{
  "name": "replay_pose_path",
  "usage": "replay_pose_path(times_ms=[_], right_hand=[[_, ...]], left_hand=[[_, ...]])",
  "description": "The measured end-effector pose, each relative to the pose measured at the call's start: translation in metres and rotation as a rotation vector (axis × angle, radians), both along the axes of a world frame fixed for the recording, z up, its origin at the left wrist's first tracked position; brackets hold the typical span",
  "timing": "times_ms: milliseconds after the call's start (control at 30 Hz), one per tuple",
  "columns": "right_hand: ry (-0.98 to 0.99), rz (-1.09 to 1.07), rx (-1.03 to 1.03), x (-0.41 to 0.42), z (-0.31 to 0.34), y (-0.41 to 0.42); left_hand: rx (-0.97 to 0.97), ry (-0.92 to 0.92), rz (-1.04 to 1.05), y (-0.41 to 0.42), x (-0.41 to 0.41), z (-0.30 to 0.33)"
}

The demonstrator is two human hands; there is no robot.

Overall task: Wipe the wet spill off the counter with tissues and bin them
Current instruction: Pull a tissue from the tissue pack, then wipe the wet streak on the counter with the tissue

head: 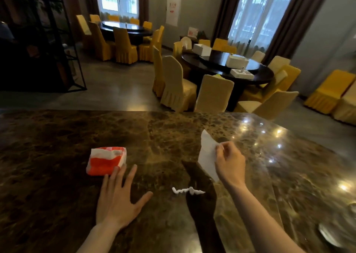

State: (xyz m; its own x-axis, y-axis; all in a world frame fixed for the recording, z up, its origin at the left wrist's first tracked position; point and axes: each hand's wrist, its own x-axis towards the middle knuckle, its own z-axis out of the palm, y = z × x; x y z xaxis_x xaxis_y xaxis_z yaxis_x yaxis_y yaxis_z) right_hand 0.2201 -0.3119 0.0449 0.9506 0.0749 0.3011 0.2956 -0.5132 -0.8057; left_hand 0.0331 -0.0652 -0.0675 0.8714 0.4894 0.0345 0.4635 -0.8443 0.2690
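While the left hand (117,200) lies flat and spread on the marble counter (57,147), fingertips touching the red-and-white tissue pack (106,161), the right hand (230,163) pinches a white tissue (207,152) aloft right of that pack, above a twisted white scrap (187,190)

A soft red-and-white plastic pack of tissues (106,160) lies flat on the polished dark brown marble desk (57,137), left of centre. A white tissue sheet (207,153) hangs unfolded above the desk, right of the pack. A small twisted white tissue scrap (187,190) lies nearer, between them.
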Motion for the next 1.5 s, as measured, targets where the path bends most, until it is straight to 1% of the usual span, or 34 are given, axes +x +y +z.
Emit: replay_pose_path(times_ms=[67, 167, 267, 333, 400, 467, 567, 600, 700, 800, 867, 933, 1033, 1100, 1133, 1167, 1267, 1300, 1333, 1400, 1500], right_hand=[[0.026, 0.105, -0.046, -0.016, -0.016, 0.000], [0.076, 0.239, -0.096, -0.041, -0.044, 0.006], [0.191, 0.380, -0.224, -0.058, -0.069, 0.010], [0.223, 0.408, -0.251, -0.065, -0.079, 0.007], [0.156, 0.354, -0.296, -0.065, -0.083, 0.001], [0.106, 0.341, -0.456, -0.062, -0.087, -0.004], [0.117, 0.432, -0.689, -0.066, -0.097, 0.001], [0.122, 0.473, -0.713, -0.070, -0.101, 0.007], [0.102, 0.574, -0.699, -0.084, -0.110, 0.032], [0.007, 0.650, -0.760, -0.089, -0.117, 0.043], [0.000, 0.602, -0.788, -0.081, -0.122, 0.032], [0.040, 0.465, -0.788, -0.064, -0.125, 0.009], [0.151, 0.259, -0.815, -0.042, -0.121, -0.022], [0.218, 0.190, -0.788, -0.041, -0.119, -0.022], [0.224, 0.202, -0.763, -0.045, -0.117, -0.013], [0.207, 0.270, -0.741, -0.053, -0.116, 0.000], [0.101, 0.565, -0.671, -0.096, -0.124, 0.043], [0.090, 0.606, -0.657, -0.106, -0.127, 0.049], [0.086, 0.592, -0.648, -0.106, -0.127, 0.049], [0.091, 0.495, -0.658, -0.086, -0.125, 0.032], [0.158, 0.336, -0.700, -0.048, -0.118, -0.010]], left_hand=[[-0.019, 0.061, -0.037, -0.016, 0.006, -0.007], [0.006, 0.122, -0.040, -0.025, 0.005, -0.022], [0.019, 0.135, -0.047, -0.022, 0.004, -0.029], [0.000, 0.118, -0.053, -0.021, 0.005, -0.031], [-0.008, 0.110, -0.055, -0.021, 0.006, -0.032], [-0.001, 0.127, -0.065, -0.021, 0.004, -0.032], [0.000, 0.123, -0.068, -0.020, 0.005, -0.032], [-0.002, 0.119, -0.073, -0.020, 0.005, -0.032], [0.002, 0.112, -0.078, -0.019, 0.005, -0.033], [0.010, 0.117, -0.081, -0.019, 0.006, -0.031], [0.013, 0.129, -0.077, -0.019, 0.005, -0.031], [0.000, 0.128, -0.071, -0.020, 0.005, -0.031], [-0.016, 0.100, -0.077, -0.020, 0.004, -0.030], [-0.013, 0.112, -0.080, -0.019, 0.003, -0.031], [-0.006, 0.120, -0.080, -0.019, 0.003, -0.032], [0.000, 0.123, -0.081, -0.019, 0.003, -0.033], [0.009, 0.119, -0.079, -0.017, 0.004, -0.034], [0.008, 0.118, -0.077, -0.017, 0.004, -0.034], [0.005, 0.115, -0.076, -0.017, 0.004, -0.035], [0.002, 0.105, -0.075, -0.017, 0.004, -0.035], [-0.012, 0.089, -0.078, -0.018, 0.004, -0.034]])
